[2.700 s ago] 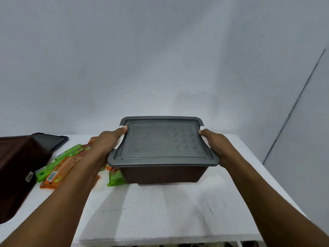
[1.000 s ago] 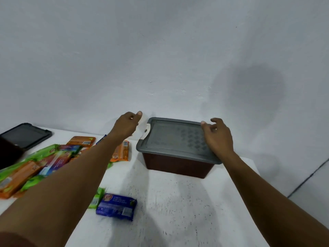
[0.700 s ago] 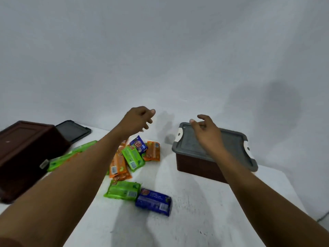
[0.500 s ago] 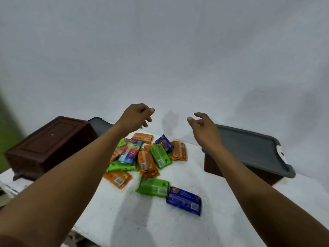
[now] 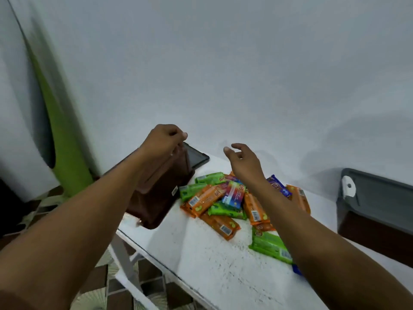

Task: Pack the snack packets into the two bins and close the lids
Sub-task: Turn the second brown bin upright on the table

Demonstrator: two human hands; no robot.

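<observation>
Several snack packets (image 5: 225,199), orange, green, blue and one multicoloured, lie in a heap on the white table (image 5: 201,253). A brown bin (image 5: 161,198) lies upside down at the table's left end, partly hidden by my left forearm. Its dark grey lid (image 5: 196,157) rests flat behind it. At the right edge stands a second brown bin (image 5: 375,238) with its grey lid (image 5: 380,193) closed. My left hand (image 5: 165,139) hovers above the overturned bin, fingers curled and holding nothing. My right hand (image 5: 243,162) floats over the packets with fingers apart.
A white wall runs behind the table. A green upright object (image 5: 64,139) leans at the left beside a white panel. Patterned floor tiles (image 5: 125,287) show below the table's left edge, along with a white table leg (image 5: 125,260).
Both hands let go of the closed bin at the right and swung left. The view turned left too, bringing the overturned bin and packet heap under my hands.
</observation>
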